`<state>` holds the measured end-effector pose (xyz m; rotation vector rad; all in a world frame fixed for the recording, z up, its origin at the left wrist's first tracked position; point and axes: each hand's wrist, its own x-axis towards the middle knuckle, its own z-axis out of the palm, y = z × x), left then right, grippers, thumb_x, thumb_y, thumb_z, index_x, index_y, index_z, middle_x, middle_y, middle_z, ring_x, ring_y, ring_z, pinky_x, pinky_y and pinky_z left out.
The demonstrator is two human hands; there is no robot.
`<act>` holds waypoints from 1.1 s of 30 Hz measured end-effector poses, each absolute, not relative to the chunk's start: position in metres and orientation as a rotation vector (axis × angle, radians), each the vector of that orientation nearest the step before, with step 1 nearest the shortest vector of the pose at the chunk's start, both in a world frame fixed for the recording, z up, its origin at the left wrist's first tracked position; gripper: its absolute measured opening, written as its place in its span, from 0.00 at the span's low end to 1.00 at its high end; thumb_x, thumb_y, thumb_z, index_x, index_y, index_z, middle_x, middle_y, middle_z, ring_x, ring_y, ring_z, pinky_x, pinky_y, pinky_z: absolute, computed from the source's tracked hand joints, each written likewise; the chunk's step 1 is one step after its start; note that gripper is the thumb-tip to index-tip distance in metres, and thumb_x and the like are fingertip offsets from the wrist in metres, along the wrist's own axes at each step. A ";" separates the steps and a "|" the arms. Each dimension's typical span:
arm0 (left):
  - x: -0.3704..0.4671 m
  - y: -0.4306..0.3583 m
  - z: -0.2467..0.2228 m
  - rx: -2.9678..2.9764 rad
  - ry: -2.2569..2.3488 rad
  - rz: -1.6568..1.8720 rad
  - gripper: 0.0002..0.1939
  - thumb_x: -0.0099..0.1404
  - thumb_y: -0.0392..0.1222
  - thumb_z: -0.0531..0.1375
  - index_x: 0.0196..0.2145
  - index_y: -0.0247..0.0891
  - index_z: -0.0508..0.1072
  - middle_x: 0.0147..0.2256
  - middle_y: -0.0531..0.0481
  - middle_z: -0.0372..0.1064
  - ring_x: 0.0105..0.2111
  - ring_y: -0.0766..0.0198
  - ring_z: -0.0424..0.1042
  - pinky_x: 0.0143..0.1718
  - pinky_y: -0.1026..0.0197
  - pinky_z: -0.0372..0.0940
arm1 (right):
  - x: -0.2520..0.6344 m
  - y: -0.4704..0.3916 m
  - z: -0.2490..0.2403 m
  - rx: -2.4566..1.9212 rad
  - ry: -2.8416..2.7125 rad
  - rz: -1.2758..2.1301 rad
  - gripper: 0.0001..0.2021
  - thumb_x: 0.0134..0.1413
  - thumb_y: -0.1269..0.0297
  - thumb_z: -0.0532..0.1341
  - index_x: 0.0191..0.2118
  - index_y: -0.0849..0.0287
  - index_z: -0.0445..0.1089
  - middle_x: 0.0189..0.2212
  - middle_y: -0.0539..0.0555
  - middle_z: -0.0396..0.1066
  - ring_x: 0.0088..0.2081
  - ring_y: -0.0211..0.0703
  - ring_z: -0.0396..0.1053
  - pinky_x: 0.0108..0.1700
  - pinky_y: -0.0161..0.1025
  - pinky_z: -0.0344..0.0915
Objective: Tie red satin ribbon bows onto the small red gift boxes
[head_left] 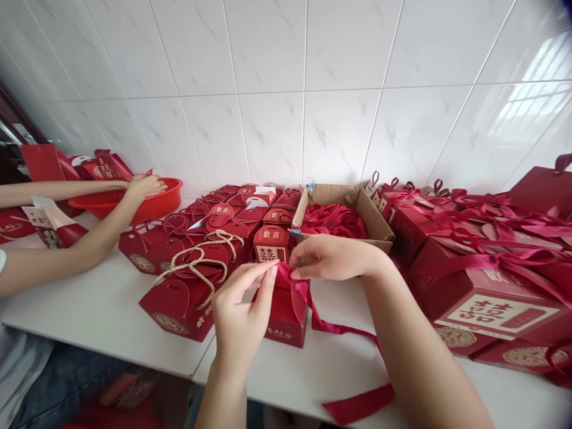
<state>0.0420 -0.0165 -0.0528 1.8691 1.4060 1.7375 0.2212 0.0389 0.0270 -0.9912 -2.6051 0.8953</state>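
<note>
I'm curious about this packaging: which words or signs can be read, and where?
"歡喜": small upright box, and rounded flaps left of it.
"囍": cream label on the big right box.
Too small or blurred: gold lettering on the centre front box and rope-topped box; other print.

The top of the near box [286, 325] is being partly hidden by the left hand [243, 304] and the red ribbon [328, 328], whose trailing length is being covered in part by the right forearm [402, 322]. That forearm and the left forearm [226, 393] are being cut off by the bottom edge. The stacked boxes [487, 292] are being cut off at right. At far left, the red basin's [152, 208] inside is being mostly hidden, and another person [40, 369] is being cut off. Shapes under the table [111, 307] are being blurred beyond telling
</note>
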 end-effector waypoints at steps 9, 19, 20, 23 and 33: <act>0.024 -0.014 -0.052 1.896 1.566 1.347 0.18 0.61 0.49 0.61 0.48 0.44 0.70 0.41 0.47 0.74 0.43 0.56 0.73 0.47 0.53 0.68 | 0.231 0.020 0.041 -0.827 -1.972 0.908 0.08 0.57 0.62 0.59 0.31 0.61 0.68 0.26 0.48 0.67 0.26 0.32 0.61 0.29 0.32 0.58; 0.019 -0.015 -0.051 1.762 1.586 1.384 0.14 0.61 0.53 0.59 0.37 0.40 0.73 0.35 0.46 0.76 0.35 0.57 0.76 0.31 0.61 0.69 | 0.241 0.006 0.051 -0.573 -1.439 0.801 0.09 0.58 0.59 0.57 0.29 0.54 0.65 0.25 0.49 0.62 0.28 0.37 0.63 0.33 0.36 0.64; 0.018 -0.014 -0.050 1.753 1.613 1.392 0.15 0.61 0.53 0.58 0.37 0.40 0.74 0.34 0.47 0.76 0.34 0.57 0.75 0.31 0.61 0.68 | 0.240 0.010 0.050 -0.575 -1.432 0.858 0.09 0.58 0.59 0.56 0.28 0.55 0.64 0.25 0.49 0.61 0.27 0.37 0.62 0.32 0.36 0.63; 0.014 -0.012 -0.049 1.710 1.677 1.390 0.16 0.62 0.54 0.56 0.37 0.39 0.74 0.34 0.46 0.76 0.35 0.56 0.75 0.33 0.60 0.67 | 0.233 0.023 0.042 -0.668 -1.516 1.037 0.10 0.55 0.61 0.57 0.25 0.58 0.63 0.23 0.49 0.60 0.25 0.35 0.59 0.30 0.34 0.60; 0.007 -0.006 -0.055 1.498 1.518 1.367 0.16 0.62 0.54 0.56 0.38 0.39 0.71 0.32 0.48 0.73 0.31 0.58 0.72 0.31 0.61 0.64 | 0.183 0.041 0.006 -1.183 -2.290 1.133 0.09 0.48 0.64 0.54 0.21 0.58 0.54 0.18 0.45 0.53 0.20 0.32 0.51 0.20 0.33 0.47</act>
